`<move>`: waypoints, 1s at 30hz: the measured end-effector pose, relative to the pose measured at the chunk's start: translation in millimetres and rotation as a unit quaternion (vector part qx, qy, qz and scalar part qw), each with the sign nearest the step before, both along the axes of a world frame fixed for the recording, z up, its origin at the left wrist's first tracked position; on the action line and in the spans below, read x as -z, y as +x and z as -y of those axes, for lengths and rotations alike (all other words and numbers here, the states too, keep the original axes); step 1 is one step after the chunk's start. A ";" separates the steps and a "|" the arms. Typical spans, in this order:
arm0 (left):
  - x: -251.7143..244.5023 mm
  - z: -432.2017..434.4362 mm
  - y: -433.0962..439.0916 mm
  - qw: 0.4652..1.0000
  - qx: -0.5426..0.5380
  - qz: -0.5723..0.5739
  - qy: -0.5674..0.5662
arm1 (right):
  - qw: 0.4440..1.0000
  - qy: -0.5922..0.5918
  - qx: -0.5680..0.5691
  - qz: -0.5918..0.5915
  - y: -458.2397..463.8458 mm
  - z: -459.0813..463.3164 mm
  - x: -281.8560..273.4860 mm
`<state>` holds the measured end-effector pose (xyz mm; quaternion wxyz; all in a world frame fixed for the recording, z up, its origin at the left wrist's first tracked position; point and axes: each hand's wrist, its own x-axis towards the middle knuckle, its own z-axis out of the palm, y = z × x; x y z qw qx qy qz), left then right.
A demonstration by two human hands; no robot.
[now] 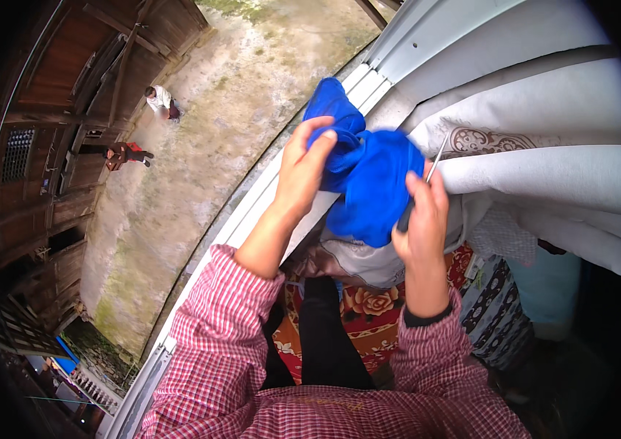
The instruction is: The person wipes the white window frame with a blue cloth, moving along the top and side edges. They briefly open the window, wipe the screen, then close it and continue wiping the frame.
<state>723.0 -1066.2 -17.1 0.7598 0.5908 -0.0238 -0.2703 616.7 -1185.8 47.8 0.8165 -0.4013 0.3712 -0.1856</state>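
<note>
A bunched blue cloth (pixel 382 181) spans the space between my hands, over the white window sill track. My left hand (pixel 305 164) pinches its upper left part between thumb and fingers. My right hand (pixel 423 214) grips a thin pointed metal tool (pixel 438 156) with a dark handle, and its fingers touch the cloth's right edge. The tool's shaft points up and away from the cloth; its exact kind cannot be told. The right hand is slightly blurred, and part of the handle is hidden by its fingers.
White curtains (pixel 552 170) with a brown pattern hang at the right. The window track (pixel 258 206) runs diagonally at my left. Outside lies a concrete yard (pixel 195 142) far below, with two people beside a wooden building (pixel 58 153). A red floral rug (pixel 368 302) lies under my legs.
</note>
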 end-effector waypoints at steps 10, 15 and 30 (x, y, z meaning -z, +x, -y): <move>-23.1 -20.6 -20.8 0.975 0.159 -0.155 -0.016 | 0.954 -0.286 -0.066 -0.070 52.7 61.0 73.7; -3.8 8.7 25.5 0.942 -0.111 -0.267 -0.169 | 0.791 -0.596 -0.083 -0.110 68.4 85.6 59.3; 6.5 -27.3 -13.7 0.988 -0.119 -0.096 -0.019 | 0.730 -0.570 -0.227 -0.300 85.8 70.8 100.2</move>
